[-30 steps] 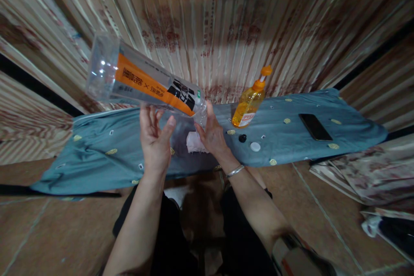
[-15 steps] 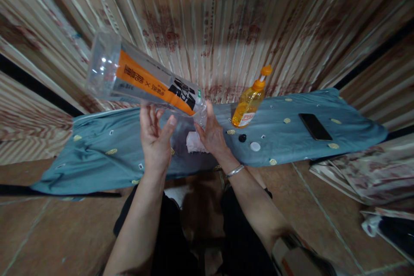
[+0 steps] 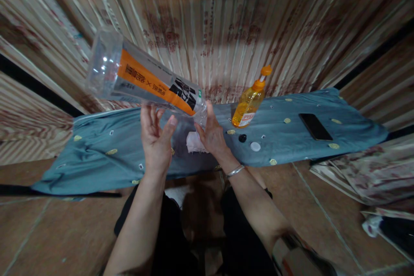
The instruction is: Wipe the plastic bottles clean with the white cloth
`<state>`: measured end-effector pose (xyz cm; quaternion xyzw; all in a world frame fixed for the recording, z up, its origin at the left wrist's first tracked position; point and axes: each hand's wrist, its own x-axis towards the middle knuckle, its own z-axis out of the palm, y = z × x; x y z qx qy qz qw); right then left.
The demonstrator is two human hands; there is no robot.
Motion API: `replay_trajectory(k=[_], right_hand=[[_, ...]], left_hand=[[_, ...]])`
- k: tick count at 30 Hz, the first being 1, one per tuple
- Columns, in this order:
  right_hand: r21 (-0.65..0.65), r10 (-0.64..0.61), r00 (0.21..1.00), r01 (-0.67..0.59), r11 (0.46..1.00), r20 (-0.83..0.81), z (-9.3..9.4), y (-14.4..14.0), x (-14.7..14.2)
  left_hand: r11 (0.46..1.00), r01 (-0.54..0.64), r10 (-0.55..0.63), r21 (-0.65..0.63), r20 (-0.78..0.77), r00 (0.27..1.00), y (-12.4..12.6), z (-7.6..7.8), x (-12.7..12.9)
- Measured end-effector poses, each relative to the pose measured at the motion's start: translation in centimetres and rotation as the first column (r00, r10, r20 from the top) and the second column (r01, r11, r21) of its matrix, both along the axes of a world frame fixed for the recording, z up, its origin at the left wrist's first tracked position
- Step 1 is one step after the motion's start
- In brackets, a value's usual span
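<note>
A large clear plastic bottle (image 3: 145, 78) with an orange and black label is held tilted above the cloth, its base up to the left and its neck down to the right. My right hand (image 3: 213, 133) is closed round the neck. Under the bottle, my left hand (image 3: 155, 138) is open with the thumb spread; whether its fingertips touch the bottle I cannot tell. A folded pale pink cloth (image 3: 195, 143) lies below the neck, partly behind my right hand.
Blue-green patterned fabric (image 3: 93, 151) covers the narrow table. On it stand or lie a yellow pump bottle (image 3: 249, 103), a small black piece (image 3: 242, 138), a white cap (image 3: 255, 146) and a black phone (image 3: 315, 127). Striped curtains (image 3: 207, 21) hang close behind.
The bottle's base has risen very slightly. Both hands stay in almost the same place, and the things on the table have not moved.
</note>
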<state>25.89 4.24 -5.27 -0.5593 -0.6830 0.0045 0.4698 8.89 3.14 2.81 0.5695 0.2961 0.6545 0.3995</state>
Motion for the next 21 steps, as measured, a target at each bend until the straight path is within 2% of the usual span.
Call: replay_trajectory(k=[21], right_hand=[[-0.019, -0.013, 1.000, 0.013, 1.000, -0.009, 0.63, -0.35, -0.29]], left_hand=[[1.000, -0.022, 0.022, 0.023, -0.020, 1.000, 0.06, 0.10, 0.20]])
